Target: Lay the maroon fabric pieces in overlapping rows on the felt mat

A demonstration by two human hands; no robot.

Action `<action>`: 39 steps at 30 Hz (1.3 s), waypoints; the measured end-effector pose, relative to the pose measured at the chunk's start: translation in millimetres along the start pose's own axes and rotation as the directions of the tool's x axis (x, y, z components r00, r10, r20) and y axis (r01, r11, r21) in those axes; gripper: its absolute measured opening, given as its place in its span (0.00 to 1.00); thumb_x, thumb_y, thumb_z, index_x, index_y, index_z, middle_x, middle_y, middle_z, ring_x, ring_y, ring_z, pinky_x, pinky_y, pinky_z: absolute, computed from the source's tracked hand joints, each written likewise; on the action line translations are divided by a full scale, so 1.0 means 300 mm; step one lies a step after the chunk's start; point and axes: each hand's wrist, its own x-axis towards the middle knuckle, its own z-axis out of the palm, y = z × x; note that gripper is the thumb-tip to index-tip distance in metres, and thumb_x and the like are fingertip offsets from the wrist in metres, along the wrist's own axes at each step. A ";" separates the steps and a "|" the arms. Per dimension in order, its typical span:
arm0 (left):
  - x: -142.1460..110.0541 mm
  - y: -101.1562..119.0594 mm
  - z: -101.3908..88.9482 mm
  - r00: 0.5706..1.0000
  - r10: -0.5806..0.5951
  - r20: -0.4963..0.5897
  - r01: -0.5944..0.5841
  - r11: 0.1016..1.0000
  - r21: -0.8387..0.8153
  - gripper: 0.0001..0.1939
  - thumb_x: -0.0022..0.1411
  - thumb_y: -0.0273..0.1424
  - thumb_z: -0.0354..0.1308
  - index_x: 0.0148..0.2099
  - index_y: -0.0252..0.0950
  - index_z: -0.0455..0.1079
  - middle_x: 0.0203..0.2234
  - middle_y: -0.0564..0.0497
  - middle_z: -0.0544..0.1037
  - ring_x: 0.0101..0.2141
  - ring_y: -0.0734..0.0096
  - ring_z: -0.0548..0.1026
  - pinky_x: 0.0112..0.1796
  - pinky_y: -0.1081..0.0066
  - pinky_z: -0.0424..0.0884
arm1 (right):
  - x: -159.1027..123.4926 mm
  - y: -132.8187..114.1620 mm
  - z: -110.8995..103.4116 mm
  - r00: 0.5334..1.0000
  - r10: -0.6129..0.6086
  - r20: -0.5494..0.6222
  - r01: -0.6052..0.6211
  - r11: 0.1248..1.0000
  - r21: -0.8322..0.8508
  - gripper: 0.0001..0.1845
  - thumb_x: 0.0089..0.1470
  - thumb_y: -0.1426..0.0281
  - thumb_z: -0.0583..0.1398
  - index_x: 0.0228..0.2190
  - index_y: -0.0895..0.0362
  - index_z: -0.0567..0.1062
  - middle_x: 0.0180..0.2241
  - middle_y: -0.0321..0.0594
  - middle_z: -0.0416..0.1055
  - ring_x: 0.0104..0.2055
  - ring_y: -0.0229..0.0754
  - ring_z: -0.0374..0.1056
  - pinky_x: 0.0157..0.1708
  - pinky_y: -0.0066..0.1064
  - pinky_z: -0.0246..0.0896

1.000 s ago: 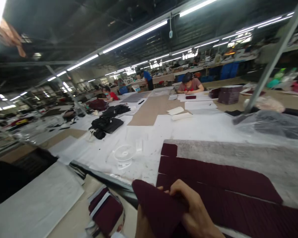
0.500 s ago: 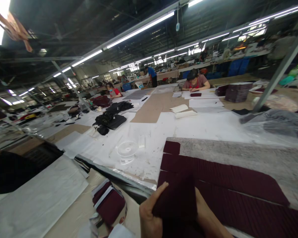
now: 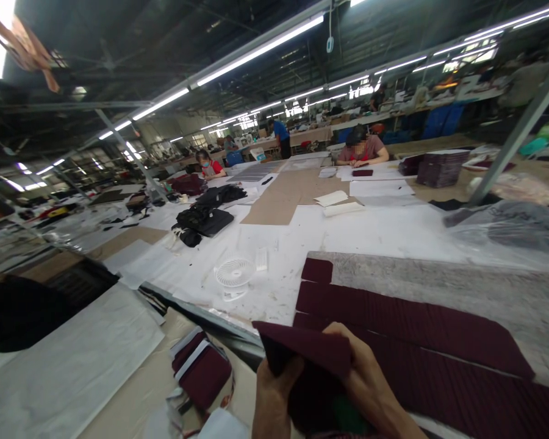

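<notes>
A maroon fabric piece (image 3: 308, 350) is held up between my hands at the bottom of the view, its upper part folded over toward me and a darker face showing below. My left hand (image 3: 274, 390) grips its left side, thumb pressed against the dark face. My right hand (image 3: 363, 372) pinches the right edge, fingers curled over the top. Below, near the right palm, a small green patch shows; I cannot make out what it is. Just beyond lie rows of overlapping maroon panels (image 3: 416, 317) on a grey marbled sheet (image 3: 439, 280).
Bundled maroon pieces (image 3: 205, 378) rest on the left by the table edge. A small white fan (image 3: 235, 274) stands on the white table, with black garments (image 3: 205, 213) behind it. At right are a metal post (image 3: 516, 134) and plastic-wrapped goods (image 3: 512, 228). Co-workers sit across the table.
The maroon piece, more upright before, is now folded over at the top, with its corner pointing left. My right hand has come up to its upper edge; my left thumb has moved lower.
</notes>
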 end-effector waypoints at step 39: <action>-0.050 0.160 -0.050 0.880 -0.246 0.407 0.424 0.793 -0.437 0.13 0.61 0.27 0.55 0.47 0.33 0.72 0.41 0.43 0.81 0.49 0.57 0.74 0.56 0.57 0.64 | 0.005 -0.028 -0.072 0.985 0.168 0.030 -0.170 0.984 0.053 0.21 0.42 0.58 0.68 0.39 0.50 0.74 0.35 0.37 0.68 0.34 0.42 0.64 0.32 0.29 0.63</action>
